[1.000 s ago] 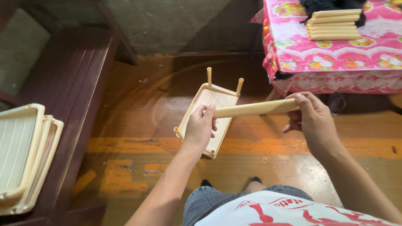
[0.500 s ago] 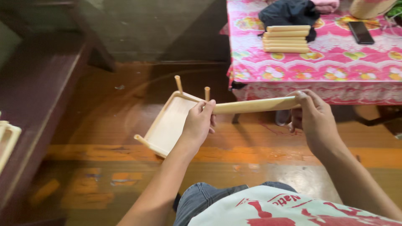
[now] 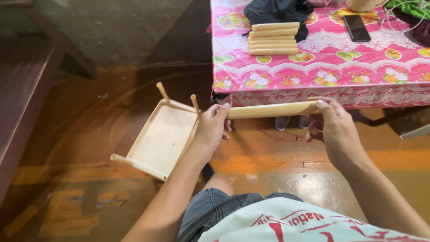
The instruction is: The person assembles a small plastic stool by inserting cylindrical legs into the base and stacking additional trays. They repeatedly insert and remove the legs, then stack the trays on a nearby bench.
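Head view now takes in more of the pink flowered tablecloth (image 3: 340,67) than half a second ago, and the stack of pale sticks (image 3: 273,39) sits lower and nearer the middle of the picture. The small wooden tray (image 3: 162,136) has hardly shifted against the left hand (image 3: 211,130), which is clamped on its near corner, pegs pointing up and away. The right hand (image 3: 335,127) is closed round one end of a smooth round bamboo rod (image 3: 273,110), as before; the rod lies level between the two hands, its other end at the left fingers. The tray is pale, slatted, rectangular, held above an orange-brown worn floor (image 3: 89,134). On the table a black cloth (image 3: 273,11) and a dark phone (image 3: 356,27) lie beyond the sticks
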